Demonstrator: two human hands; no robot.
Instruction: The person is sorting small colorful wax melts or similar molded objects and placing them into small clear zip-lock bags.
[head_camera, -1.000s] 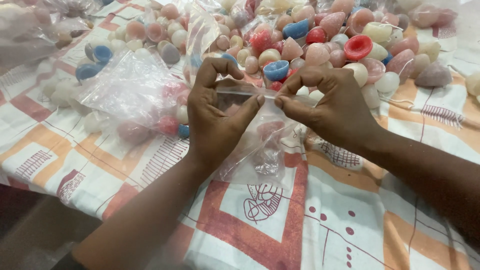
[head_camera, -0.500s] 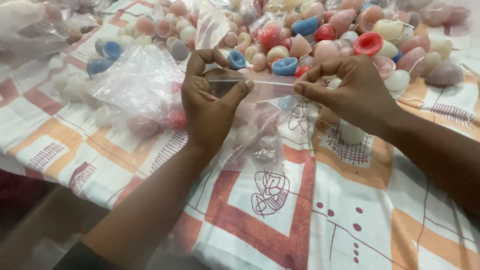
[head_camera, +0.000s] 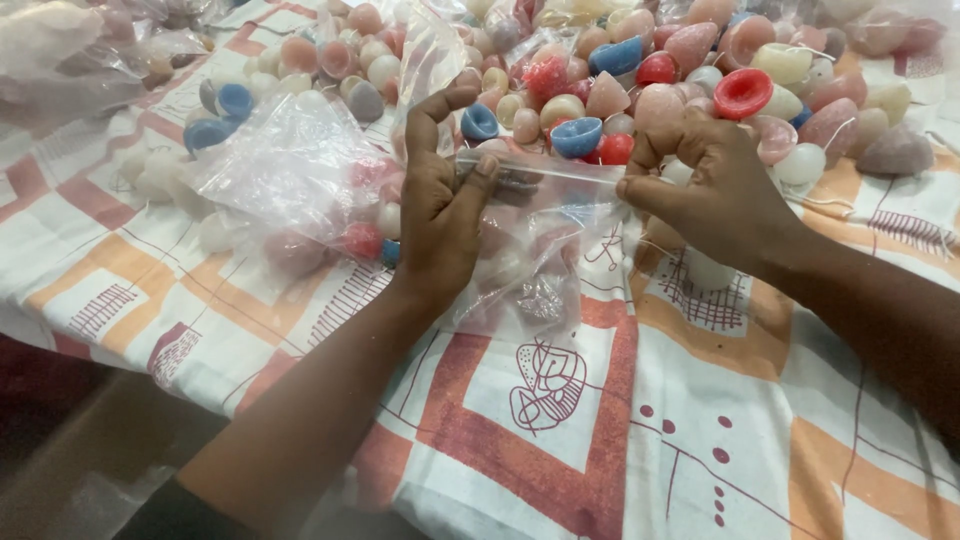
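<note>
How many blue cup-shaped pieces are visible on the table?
5, possibly more hidden: two at upper left, one above the left hand, one beside it, one at top centre.

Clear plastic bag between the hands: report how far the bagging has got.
Done: one filled clear plastic bag of pink and white pieces lies beside the left hand. In hand: both hands pinch the top edge of the clear plastic bag stretched between them, left hand at one end, right hand at the other; it holds a few pieces. Left: a big heap of loose red, blue, pink and cream moulded pieces on the patterned tablecloth.
</note>
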